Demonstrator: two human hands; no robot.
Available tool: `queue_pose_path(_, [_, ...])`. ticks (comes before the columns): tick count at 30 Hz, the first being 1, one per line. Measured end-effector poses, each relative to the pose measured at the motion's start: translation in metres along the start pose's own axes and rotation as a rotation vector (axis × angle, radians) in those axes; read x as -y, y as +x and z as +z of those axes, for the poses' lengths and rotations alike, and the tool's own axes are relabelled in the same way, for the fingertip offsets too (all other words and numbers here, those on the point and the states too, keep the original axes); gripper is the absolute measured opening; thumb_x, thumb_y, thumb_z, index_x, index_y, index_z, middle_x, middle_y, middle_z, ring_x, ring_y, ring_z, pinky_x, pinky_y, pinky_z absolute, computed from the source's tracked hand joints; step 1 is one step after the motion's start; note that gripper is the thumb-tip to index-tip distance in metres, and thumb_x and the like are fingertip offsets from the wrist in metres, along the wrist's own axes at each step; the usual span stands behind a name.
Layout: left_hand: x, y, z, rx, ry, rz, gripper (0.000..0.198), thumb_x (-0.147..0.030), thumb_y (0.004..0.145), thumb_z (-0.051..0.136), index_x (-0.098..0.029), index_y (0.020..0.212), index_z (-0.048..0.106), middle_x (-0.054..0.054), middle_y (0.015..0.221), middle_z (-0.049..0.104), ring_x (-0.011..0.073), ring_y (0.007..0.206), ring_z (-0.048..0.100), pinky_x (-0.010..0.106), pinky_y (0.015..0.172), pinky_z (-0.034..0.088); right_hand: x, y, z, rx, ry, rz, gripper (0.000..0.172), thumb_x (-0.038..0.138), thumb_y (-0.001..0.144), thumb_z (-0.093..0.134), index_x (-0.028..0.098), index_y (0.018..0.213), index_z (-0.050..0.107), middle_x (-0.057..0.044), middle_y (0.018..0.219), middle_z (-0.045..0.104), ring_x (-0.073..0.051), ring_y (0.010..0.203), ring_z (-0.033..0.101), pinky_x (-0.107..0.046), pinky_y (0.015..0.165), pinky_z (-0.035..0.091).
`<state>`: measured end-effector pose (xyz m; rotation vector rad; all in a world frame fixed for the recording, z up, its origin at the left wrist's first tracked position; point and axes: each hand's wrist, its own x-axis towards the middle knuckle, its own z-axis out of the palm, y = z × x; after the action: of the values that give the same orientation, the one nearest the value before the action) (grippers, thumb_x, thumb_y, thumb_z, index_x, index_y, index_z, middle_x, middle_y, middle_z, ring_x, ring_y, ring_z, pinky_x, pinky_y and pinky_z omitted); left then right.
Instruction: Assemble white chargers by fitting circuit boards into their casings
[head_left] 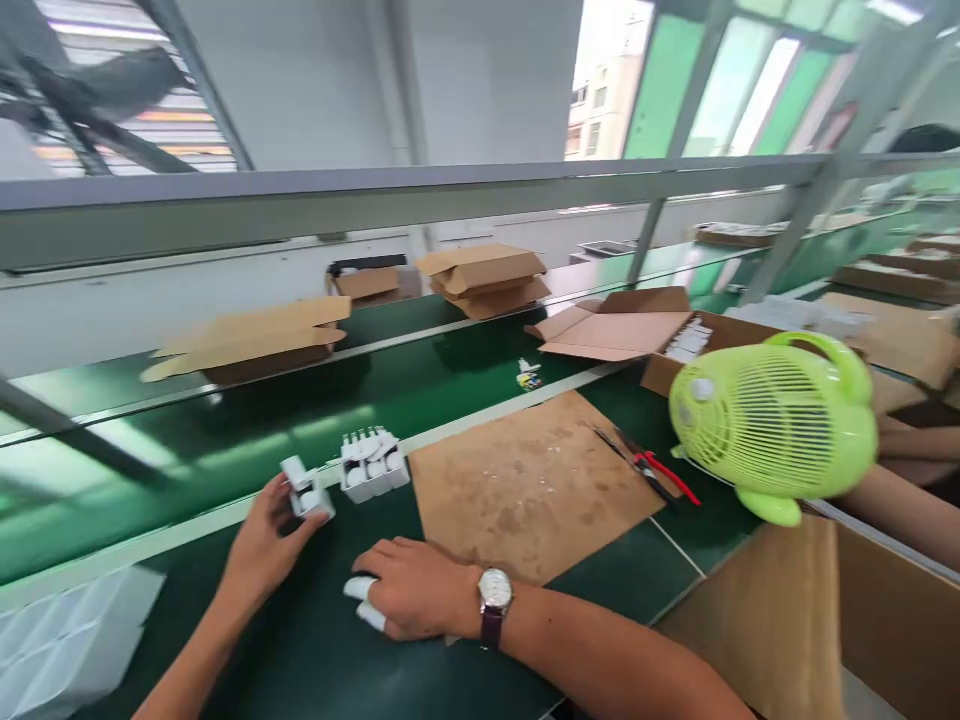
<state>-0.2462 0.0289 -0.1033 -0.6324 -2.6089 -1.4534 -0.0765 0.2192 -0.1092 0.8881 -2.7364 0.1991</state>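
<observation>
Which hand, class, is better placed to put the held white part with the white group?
Probably the left hand: it holds the white part, just beside the white group. The right hand shows no part in its grip and sits lower in view.

This looks like a factory workshop: a long green desk (315,650) crosses the frame below a metal beam (450,195), carrying white parts (373,467) left of centre, pliers (673,476) at right, and open cartons (619,332) farther back.

A boxy white part (308,490) (hand-held) leans tilted.
</observation>
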Motion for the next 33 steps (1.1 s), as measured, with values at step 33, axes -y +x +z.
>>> queue_pose_path(33, [0.022,-0.100,-0.122,-0.252,0.963,0.076,0.020,-0.030,0.090,0.056,-0.019,0.079,0.067,0.020,0.131,0.064,0.0443,0.140,0.045,0.064,0.102,0.049,0.005,-0.004,0.013,-0.131,0.208,0.070,0.022,0.008,0.096,0.055,0.013,0.113,0.067,-0.014,0.123,0.066,-0.030,0.109,0.059,-0.045,0.091,0.055])
